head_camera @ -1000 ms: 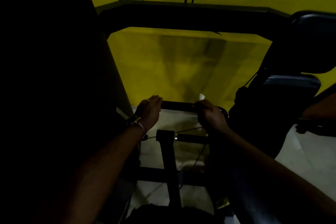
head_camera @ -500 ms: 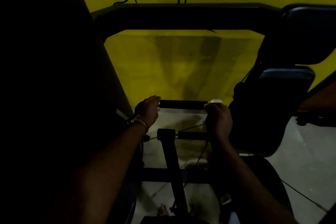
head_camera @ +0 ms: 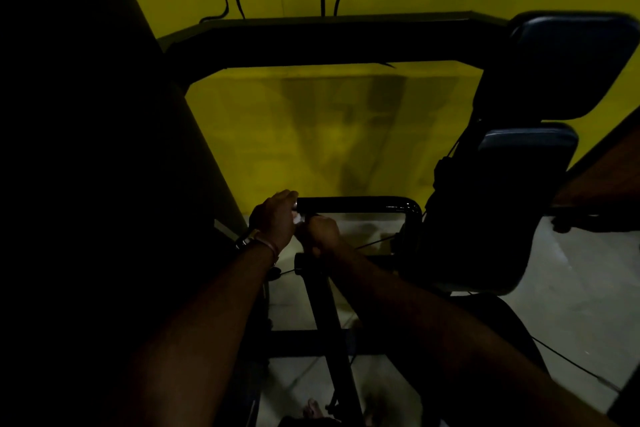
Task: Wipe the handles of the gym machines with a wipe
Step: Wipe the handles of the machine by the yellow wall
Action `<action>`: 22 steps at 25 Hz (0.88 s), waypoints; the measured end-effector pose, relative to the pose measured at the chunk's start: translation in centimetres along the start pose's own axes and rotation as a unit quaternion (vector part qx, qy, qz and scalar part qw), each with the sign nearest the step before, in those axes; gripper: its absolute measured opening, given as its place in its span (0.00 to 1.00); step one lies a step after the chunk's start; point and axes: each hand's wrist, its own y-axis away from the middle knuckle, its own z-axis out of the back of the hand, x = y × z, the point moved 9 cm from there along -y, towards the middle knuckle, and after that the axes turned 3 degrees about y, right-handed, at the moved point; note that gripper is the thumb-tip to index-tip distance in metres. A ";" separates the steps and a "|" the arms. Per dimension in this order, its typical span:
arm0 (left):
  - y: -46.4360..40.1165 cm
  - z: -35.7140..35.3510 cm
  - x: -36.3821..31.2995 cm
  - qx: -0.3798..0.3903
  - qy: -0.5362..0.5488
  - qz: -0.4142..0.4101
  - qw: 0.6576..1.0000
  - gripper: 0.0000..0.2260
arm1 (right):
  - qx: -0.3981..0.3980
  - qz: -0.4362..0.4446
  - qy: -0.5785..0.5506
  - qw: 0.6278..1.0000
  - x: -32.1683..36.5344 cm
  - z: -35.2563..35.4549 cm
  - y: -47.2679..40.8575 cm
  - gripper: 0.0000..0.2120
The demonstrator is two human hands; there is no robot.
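Dim scene, taken from above. Landmark: black handle bar [head_camera: 356,203], a smooth glossy round tube running level, bending down in a rounded corner at its right end, with small highlights on the bend.

Left hand [head_camera: 275,218] curled round the bar's left end, knuckles up, bands at the wrist just below. Right hand [head_camera: 320,232] directly beside it, touching or nearly touching, fingers curled in a fist just under the bar's left part. Small pale scrap of wipe [head_camera: 298,217] showing between the two hands, crumpled, soft-edged; most of it hidden by the fingers, so which hand grips it cannot be told for sure, though apparently the right.

Right of the hands, the bar's whole middle and right stretch bare and unobstructed up to the bend. Below the bar, pale smooth floor [head_camera: 571,274] visible through the gap, with a second short dark tube and a flat black post [head_camera: 329,329] running down toward the viewer. Thin cable crossing under the bar.

Right of the bar, two padded cushions [head_camera: 568,66], dark, matte, rounded corners, close against the bend. Behind the bar, flat yellow wall [head_camera: 311,135] with blotchy shadows and a thick black frame beam across it; thin wires hanging above.

Left of the bar, everything lost in black. Forearms in deep shadow; lower edge cut off.
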 end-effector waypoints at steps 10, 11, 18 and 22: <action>0.7 0.8 -0.7 -0.037 0.015 -0.032 0.999 0.12 | 0.048 -0.102 -0.371 0.922 -0.4 -2.3 0.8 0.15; 0.6 0.7 -0.5 -0.028 0.006 -0.030 0.999 0.11 | 0.049 -0.089 -0.335 0.937 0.4 -1.6 1.2 0.17; 0.0 -0.5 0.1 0.003 -0.061 -0.013 0.998 0.11 | -0.108 -0.058 -0.207 0.971 -5.7 9.1 0.5 0.11; -0.4 -1.2 -1.5 0.049 -0.190 -0.038 0.980 0.15 | -0.108 -0.072 -0.352 0.927 -4.7 7.2 2.4 0.04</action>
